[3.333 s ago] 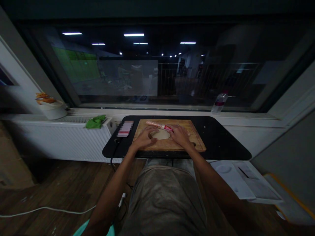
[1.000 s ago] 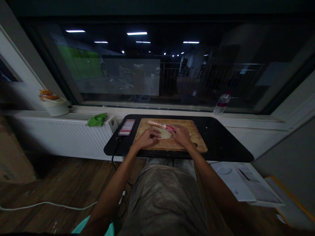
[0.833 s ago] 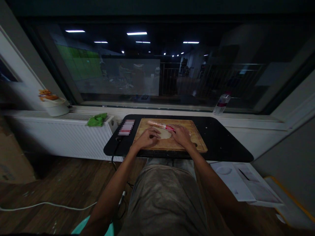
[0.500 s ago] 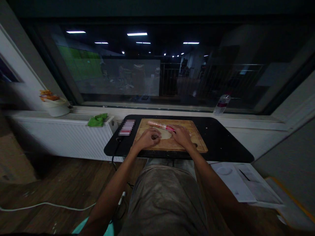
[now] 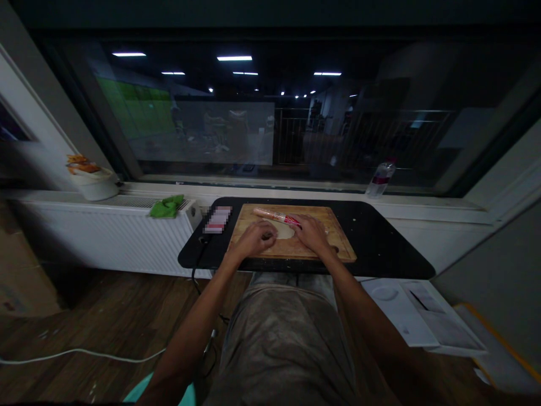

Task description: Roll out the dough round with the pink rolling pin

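A flattened piece of pale dough (image 5: 284, 230) lies on the wooden cutting board (image 5: 338, 234). Across its far edge rests a rolling pin (image 5: 269, 214) in clear wrap with a red label, slanting from upper left to lower right. My right hand (image 5: 311, 232) is closed over the pin's right end, which hides that end. At the dough's left edge is my left hand (image 5: 254, 237), thumb and fingers curled together in a pinch on it. Those fingertips hide part of that edge.
The board sits on a black tabletop (image 5: 380, 242). A blurred-out phone-like item (image 5: 217, 219) lies left of it. A green cloth (image 5: 166, 206) and a white tub (image 5: 98, 183) rest on the radiator (image 5: 127, 231). A plastic bottle (image 5: 381, 179) stands on the windowsill.
Both hands, the rolling pin and the dough look almost the same. The whole view has shifted very slightly.
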A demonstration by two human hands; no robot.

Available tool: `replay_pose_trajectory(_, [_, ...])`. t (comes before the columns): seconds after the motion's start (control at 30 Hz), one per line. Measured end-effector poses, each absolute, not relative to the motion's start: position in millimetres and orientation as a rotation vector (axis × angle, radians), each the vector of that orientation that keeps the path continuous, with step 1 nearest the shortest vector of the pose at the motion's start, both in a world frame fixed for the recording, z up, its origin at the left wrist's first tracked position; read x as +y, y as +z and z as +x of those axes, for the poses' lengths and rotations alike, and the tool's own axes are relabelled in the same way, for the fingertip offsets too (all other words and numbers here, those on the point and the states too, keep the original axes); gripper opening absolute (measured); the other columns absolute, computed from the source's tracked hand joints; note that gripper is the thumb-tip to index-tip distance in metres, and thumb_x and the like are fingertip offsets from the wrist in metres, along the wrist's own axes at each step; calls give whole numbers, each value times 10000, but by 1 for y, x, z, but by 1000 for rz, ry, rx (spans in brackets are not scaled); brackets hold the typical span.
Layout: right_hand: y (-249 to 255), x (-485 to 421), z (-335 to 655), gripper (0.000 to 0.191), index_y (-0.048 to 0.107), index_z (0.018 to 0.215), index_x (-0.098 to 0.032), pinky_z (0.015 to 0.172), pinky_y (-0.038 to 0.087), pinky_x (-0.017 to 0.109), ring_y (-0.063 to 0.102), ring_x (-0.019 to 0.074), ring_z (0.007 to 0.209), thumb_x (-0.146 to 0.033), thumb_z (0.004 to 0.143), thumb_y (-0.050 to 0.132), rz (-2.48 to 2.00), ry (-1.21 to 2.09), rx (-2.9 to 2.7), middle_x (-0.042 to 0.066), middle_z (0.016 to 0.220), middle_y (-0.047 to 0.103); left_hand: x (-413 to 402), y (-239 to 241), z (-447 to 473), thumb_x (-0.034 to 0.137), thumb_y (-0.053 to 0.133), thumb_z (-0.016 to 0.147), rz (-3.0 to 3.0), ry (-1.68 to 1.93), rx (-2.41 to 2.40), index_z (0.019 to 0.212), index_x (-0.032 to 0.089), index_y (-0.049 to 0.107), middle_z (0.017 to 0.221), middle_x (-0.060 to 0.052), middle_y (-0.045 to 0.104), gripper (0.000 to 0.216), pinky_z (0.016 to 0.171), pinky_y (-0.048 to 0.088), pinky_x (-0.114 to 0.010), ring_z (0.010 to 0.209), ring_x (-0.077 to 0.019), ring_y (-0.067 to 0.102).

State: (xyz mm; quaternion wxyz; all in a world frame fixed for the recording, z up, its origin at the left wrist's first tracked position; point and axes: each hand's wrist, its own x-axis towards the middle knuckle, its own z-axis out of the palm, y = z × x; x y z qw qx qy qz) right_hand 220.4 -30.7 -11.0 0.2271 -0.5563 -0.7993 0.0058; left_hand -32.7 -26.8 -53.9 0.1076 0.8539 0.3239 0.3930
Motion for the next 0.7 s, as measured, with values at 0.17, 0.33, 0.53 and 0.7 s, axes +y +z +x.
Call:
replay_pose_trajectory(0.17, [-11, -31, 221, 437, 736, 1567, -306, 1175, 519, 423, 700, 317, 1393, -332, 1144, 630, -1541, 8, -2212, 109, 1467, 796, -30, -53, -38, 121, 753, 912, 2436, 1120, 940, 911, 217, 890, 1146, -84, 864, 168, 1086, 611, -422, 1110, -251, 793])
replay_pose_trajectory(0.33, [-13, -30, 221, 434, 742, 1557, -313, 1154, 533, 419, 700, 318, 1385, -335, 1136, 638, -1537, -8, -2206, 105, 1462, 798, -33, -50, -40, 76, 731, 895, 2484, 1079, 941, 936, 237, 916, 1163, -75, 867, 249, 1139, 589, -463, 1155, -265, 780])
replay_pose_trajectory(0.53, [-15, -28, 222, 430, 744, 1552, -305, 1181, 523, 427, 699, 314, 1394, -321, 1134, 644, -1518, 4, -2200, 95, 1480, 793, -33, -49, -38, 111, 732, 930, 2541, 1095, 911, 890, 227, 905, 1092, -84, 851, 212, 1113, 587, -457, 1148, -273, 756])
replay_pose_trajectory(0.7, [-14, -29, 221, 429, 747, 1550, -295, 1191, 520, 431, 703, 317, 1395, -327, 1133, 650, -1520, 14, -2200, 102, 1476, 795, -31, -52, -40, 119, 727, 932, 2499, 1098, 903, 913, 230, 911, 1089, -80, 856, 216, 1101, 585, -449, 1116, -265, 768])
